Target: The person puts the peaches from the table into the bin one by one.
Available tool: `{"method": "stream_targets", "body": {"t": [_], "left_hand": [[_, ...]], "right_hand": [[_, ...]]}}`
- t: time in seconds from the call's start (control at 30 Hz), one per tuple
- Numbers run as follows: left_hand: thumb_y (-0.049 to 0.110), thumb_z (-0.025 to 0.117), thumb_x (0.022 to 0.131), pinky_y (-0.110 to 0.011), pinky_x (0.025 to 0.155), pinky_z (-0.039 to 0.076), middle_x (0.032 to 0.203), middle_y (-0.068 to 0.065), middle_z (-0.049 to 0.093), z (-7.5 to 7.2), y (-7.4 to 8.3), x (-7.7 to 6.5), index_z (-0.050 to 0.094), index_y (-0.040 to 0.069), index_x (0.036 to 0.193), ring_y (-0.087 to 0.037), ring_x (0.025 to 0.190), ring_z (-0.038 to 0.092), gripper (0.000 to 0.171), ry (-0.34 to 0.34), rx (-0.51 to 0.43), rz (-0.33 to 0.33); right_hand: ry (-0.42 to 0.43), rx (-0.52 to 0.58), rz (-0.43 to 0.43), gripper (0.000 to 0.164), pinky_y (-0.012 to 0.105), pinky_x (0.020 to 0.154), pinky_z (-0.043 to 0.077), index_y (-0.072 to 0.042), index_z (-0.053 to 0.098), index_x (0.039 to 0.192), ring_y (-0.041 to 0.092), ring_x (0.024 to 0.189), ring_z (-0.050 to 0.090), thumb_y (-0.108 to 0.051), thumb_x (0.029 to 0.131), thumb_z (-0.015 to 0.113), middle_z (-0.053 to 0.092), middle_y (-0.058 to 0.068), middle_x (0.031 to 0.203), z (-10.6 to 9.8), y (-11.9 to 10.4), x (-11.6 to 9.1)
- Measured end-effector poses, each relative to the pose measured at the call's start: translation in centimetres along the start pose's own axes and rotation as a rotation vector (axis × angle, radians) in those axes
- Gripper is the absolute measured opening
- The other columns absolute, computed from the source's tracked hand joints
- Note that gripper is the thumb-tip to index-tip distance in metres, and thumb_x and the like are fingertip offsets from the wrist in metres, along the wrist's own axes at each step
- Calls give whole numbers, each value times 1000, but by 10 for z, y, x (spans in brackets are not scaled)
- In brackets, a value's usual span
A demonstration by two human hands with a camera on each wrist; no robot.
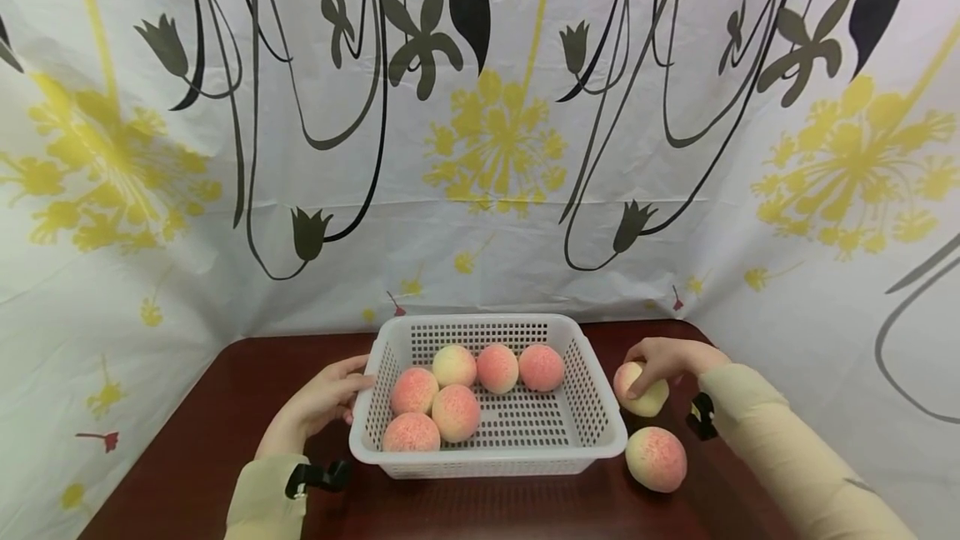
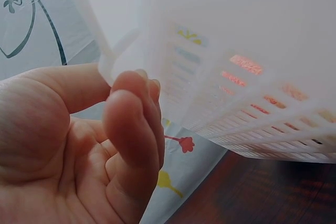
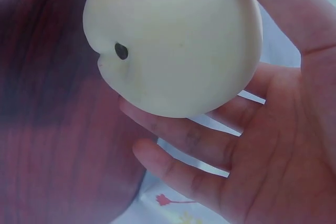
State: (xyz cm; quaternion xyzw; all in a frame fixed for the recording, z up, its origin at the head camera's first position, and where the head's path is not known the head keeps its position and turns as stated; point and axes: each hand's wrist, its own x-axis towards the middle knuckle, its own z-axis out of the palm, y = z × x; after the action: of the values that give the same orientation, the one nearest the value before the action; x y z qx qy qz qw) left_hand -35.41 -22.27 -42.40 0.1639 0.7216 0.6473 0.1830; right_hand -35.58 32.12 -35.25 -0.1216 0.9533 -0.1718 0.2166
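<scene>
My right hand [image 1: 671,359] grips a pink-and-yellow peach [image 1: 642,390] to the right of the basket. In the right wrist view the pale side of this peach [image 3: 178,40] faces the camera, a small dark hole in its stem dimple, and the fingers [image 3: 184,137] curl behind and under it. My left hand [image 1: 324,397] holds the left rim of a white plastic basket [image 1: 498,465]; up close, the curled fingers [image 2: 131,124] meet the rim from below. Inside the basket lie several peaches [image 1: 456,413], grouped towards its left and back.
Another peach [image 1: 656,459] sits on the dark red table [image 1: 480,507] just off the basket's front right corner. A white curtain with printed flowers [image 1: 495,148] hangs behind and along both sides of the table.
</scene>
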Motion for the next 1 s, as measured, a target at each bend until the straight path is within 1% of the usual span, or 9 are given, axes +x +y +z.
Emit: {"method": "stream_targets", "body": {"t": [0.2,0.27,0.37,0.5,0.63,0.77,0.93,1.0], "left_hand": [[18,54,99,-24,48,50,100,-20,67,1,0,1,25,-4,150,-10,52,56,63,-6,-2,6],[18,55,99,-24,48,49,99,-20,67,1,1,0,25,-5,149,-10,52,56,63,-10,-1,10],[19,55,99,-24,48,49,99,-20,67,1,1,0,25,-5,149,-10,53,56,63,-10,-1,4],[18,54,99,-24,48,49,100,-21,67,0,1,0,25,-5,149,-10,53,55,62,-2,-1,-1],[17,53,99,-24,49,49,102,-23,66,-1,2,-1,26,-4,149,-11,53,56,61,-1,-8,1],[17,53,100,-24,49,49,105,-25,65,-1,3,-1,25,-5,150,-11,54,56,61,-16,-12,8],[17,53,100,-24,49,49,105,-25,65,-1,3,-2,24,-6,149,-11,54,56,62,-26,-11,23],[16,53,100,-24,48,49,104,-24,65,0,3,-2,24,-6,149,-11,54,56,62,-29,-8,25]], "right_hand": [[26,-42,-28,47,45,58,53,-7,67,111,16,78,57,-30,72,82,60,0,94,-17,-4,-9],[26,-39,-36,48,46,59,53,-6,66,112,16,78,57,-29,73,81,60,1,95,-23,-7,-12],[15,-44,-56,48,44,60,52,-5,65,113,16,79,56,-28,74,81,59,1,97,-32,-14,-15],[10,-65,-92,48,36,61,49,-4,65,114,15,78,54,-28,75,80,60,1,97,-44,-26,-18],[19,-89,-125,47,32,65,47,-4,66,111,15,79,54,-29,73,81,60,0,95,-55,-38,-17],[21,-106,-148,46,31,69,47,-3,66,108,14,79,55,-28,72,82,60,1,92,-63,-49,-18],[11,-114,-161,44,31,65,47,-3,66,107,15,74,54,-28,73,81,60,1,86,-69,-63,-17],[5,-117,-158,44,31,65,46,-4,66,107,15,74,54,-28,73,81,60,1,86,-71,-69,-16]]}}
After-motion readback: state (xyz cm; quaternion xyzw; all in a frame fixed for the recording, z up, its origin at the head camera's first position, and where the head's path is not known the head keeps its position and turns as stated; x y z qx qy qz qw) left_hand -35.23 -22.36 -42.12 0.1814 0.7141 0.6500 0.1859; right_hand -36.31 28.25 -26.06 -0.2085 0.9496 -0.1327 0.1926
